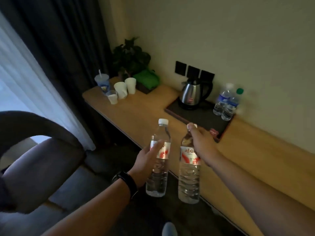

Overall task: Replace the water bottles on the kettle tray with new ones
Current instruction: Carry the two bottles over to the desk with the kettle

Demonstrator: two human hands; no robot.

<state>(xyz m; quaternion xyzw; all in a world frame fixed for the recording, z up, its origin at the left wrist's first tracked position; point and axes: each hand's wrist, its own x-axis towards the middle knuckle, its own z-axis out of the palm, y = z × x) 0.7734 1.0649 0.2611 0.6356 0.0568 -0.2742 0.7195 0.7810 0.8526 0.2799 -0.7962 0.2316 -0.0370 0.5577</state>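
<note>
My left hand (148,156) grips a full clear bottle with a red-and-white label and white cap (159,160) around its middle. My right hand (201,138) holds a second such bottle (189,176) by its neck and cap, so it hangs upright. Both bottles are in the air in front of the wooden counter's edge. Further back on the counter lies the dark kettle tray (201,119), with a steel kettle (191,93) at its back. Two blue-labelled bottles (226,103) stand at the tray's far right corner, one with a green cap.
Several white and clear cups (121,91) and a blue lidded cup with a straw (102,82) stand at the counter's far left, beside a potted plant (131,55) and a green bundle (147,79). A small red packet (214,132) lies on the tray's near corner. A grey chair (42,167) is at left.
</note>
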